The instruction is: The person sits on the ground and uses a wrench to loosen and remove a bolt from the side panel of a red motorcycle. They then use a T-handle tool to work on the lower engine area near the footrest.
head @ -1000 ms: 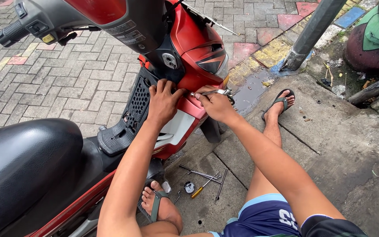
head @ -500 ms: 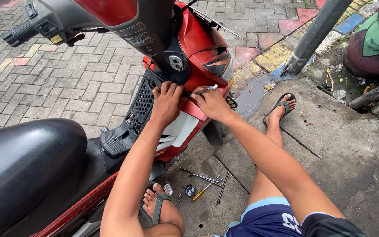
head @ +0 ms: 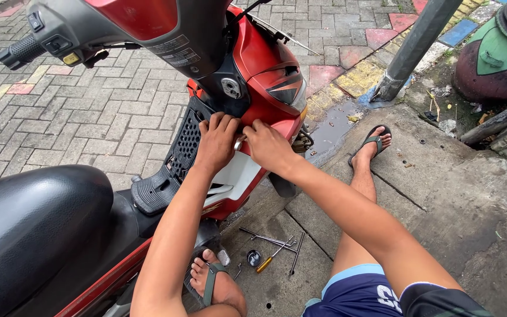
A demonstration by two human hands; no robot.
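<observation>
We work at the side of a red scooter [head: 265,70], both hands up on its bodywork below the steering column. Our left hand [head: 215,144] lies flat-ish on the edge where the black grille panel [head: 186,141] meets the red-and-white side fairing [head: 239,176], fingers together and curled over that edge, knuckles toward us. Our right hand [head: 268,147] sits just beside it, touching or nearly touching, fingers bent and closed on the fairing's upper rim. Between the two hands a small metal piece [head: 239,142] shows, round and shiny, pinched at the thumbs; we cannot tell which hand actually holds it, or what it is. The black seat [head: 30,229] fills the lower left. On the concrete below our arms lie loose tools [head: 274,243]: thin metal rods, a yellow-handled screwdriver [head: 265,264] and a small round dark cap [head: 254,258], all well apart from the fingers. Our left foot in a sandal [head: 212,282] rests near the scooter's underside; the right foot [head: 374,141] is stretched out on the slab toward a grey pole [head: 415,47].
</observation>
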